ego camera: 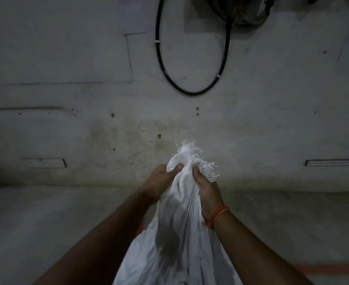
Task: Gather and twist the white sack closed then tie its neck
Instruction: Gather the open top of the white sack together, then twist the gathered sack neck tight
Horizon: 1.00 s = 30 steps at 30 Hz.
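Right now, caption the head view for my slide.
Both hands, left hand and right hand, grip the sack at its gathered neck.

Dusty floor (red stripe)

White woven sack: cloth-like, faint sheen, smooth folds.
Frayed sack mouth: loose, ragged white fibres.
Grey plastered wall: matt, rough, stained, patched.
Black looped cable: smooth, slightly glossy, plastic-looking sheath.
Orange thread wristband: matt cord.
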Available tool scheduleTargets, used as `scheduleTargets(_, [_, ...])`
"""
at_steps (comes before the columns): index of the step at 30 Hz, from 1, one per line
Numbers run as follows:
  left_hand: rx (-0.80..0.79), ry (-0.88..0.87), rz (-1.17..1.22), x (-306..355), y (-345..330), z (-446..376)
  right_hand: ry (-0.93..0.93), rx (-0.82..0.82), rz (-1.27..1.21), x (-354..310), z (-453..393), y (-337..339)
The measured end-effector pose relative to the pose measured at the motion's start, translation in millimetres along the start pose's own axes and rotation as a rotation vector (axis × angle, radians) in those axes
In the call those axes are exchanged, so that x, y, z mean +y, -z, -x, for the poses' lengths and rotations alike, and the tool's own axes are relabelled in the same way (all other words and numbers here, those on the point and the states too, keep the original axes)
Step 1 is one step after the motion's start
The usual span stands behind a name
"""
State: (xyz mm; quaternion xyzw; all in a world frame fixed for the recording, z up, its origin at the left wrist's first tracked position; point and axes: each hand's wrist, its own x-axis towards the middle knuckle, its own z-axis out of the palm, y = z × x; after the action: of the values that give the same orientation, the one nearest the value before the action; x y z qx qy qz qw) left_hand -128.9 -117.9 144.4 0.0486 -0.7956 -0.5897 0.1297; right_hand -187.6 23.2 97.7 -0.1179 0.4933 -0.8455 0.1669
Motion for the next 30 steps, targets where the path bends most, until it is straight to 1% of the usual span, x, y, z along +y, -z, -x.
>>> scheduleTargets(3, [0.024, 0.008, 0.118, 0.2, -6.5, -1.1, 0.043, -0.011, 0.035, -3.9, 2.0, -5.5])
scheduleTargets(5, [0.039, 0.019, 0.136, -3.1, -9.3, -0.7, 0.052, 0.004, 0.054, -4.8, 0.6, -6.4])
scheduleTargets(7, [0.091, -0.043, 0.031, -4.4, -13.0, -1.0, 0.087, 0.024, 0.069, -7.1, -2.8, -7.5])
scheduleTargets(9, [0.214, -0.124, -0.085, -4.0, -15.3, -1.7, 0.088, 0.039, 0.101, -9.0, -5.7, -9.4])
scheduleTargets(10, [0.271, -0.134, -0.073, -1.9, -17.2, -0.5, 0.073, 0.051, 0.098, -8.8, -6.6, -9.5])
scheduleTargets(12, [0.306, -0.119, 0.105, 1.0, -19.2, 5.8, 0.021, 0.085, 0.040, -6.7, -9.9, -7.3])
scheduleTargets(14, [0.290, -0.123, 0.248, -11.1, -12.3, 14.6, -0.048, 0.116, -0.024, -2.9, -15.3, -2.2])
scheduleTargets(15, [0.246, -0.140, 0.258, -24.2, -6.5, 19.2, -0.085, 0.106, -0.046, -1.1, -17.3, 0.4])
scheduleTargets(16, [0.165, -0.146, 0.212, -37.4, -2.6, 25.1, -0.108, 0.086, -0.065, 0.6, -19.6, 2.0])
scheduleTargets(17, [0.060, -0.136, 0.107, -47.9, -1.0, 30.7, -0.114, 0.067, -0.070, 2.9, -22.0, 2.8])
scheduleTargets(19, [-0.135, -0.111, -0.164, -56.4, -9.5, 36.9, -0.121, 0.023, -0.024, 2.2, -20.9, -1.8])
scheduleTargets(20, [-0.168, -0.108, -0.249, -54.8, -16.1, 36.5, -0.113, -0.008, -0.007, 0.8, -19.7, -5.1])
scheduleTargets(21, [-0.160, -0.102, -0.269, -51.3, -20.5, 33.9, -0.107, -0.039, 0.020, -1.3, -19.9, -9.1])
scheduleTargets(23, [-0.109, -0.061, -0.226, -43.3, -23.8, 26.0, -0.077, -0.067, 0.126, -8.8, -18.8, -15.2])
scheduleTargets(26, [-0.078, -0.086, -0.176, -34.5, -24.4, 23.2, 0.008, -0.088, 0.215, -22.1, -20.1, -18.4])
scheduleTargets(28, [-0.029, -0.088, -0.112, -36.3, -28.9, 24.9, 0.052, -0.134, 0.305, -27.2, -20.4, -18.5])
scheduleTargets(30, [0.042, -0.056, 0.002, -36.6, -37.8, 28.0, 0.084, -0.191, 0.329, -28.2, -21.3, -15.3])
